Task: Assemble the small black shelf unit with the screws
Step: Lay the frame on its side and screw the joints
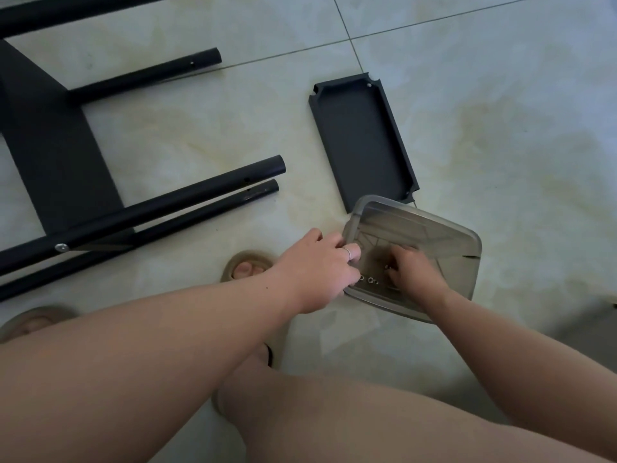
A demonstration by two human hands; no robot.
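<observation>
Item 1. Left hand (320,265): placed at the near left rim of a clear plastic container (467,240), with the fingers curled over the rim so that the container is held. A ring (347,252) is worn on one finger.

Item 2. Right hand (414,272): lowered inside the container, fingers bent downward to its bottom. Whether anything is pinched cannot be told, as the fingertips are hidden.

Item 3. Screws (370,280): a few small metal pieces are seen on the container's bottom, between the two hands. They are too small for the kind to be told apart.

Item 4. Shelf tray (364,142): black, shallow, rectangular, laid open side up on the floor (500,111). Its near corner is just behind the container's far rim.

Item 5. Shelf frame (50,152): a flat black panel with black tubes (167,205) fixed to it, laid on its side well to the left of the tray. A silver fastener head (61,247) is shown on the nearest thick tube; a thinner tube is laid alongside it.

Item 6. Slipper (248,260): tan, worn on a foot, set beside the left hand on the pale tiled floor.
</observation>
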